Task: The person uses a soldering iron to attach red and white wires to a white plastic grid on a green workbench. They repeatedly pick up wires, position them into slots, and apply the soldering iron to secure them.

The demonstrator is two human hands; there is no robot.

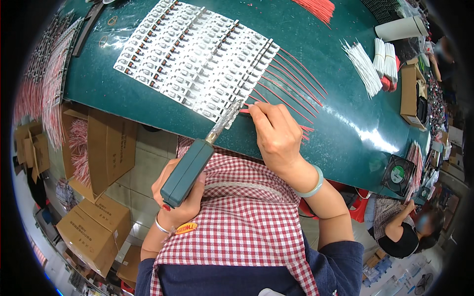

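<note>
My left hand (181,196) is wrapped round a dark green soldering gun (186,170). Its long metal nose reaches up to the near right corner of a white panel (195,56), which carries rows of small metal and dark parts. Close by the tip, my right hand (277,135) pinches a red wire (244,111) against the panel's right edge. Several more red wires (292,79) stick out from that edge, lying over the green table (340,143). The exact contact between tip, wire and panel is too small to make out.
White wire bundles (363,68) and a pale roll (401,29) lie at the right. More red wires (318,9) are at the far edge. A small black fan (398,173) stands near the right corner. Cardboard boxes (112,148) fill the left; a co-worker (402,229) sits at right.
</note>
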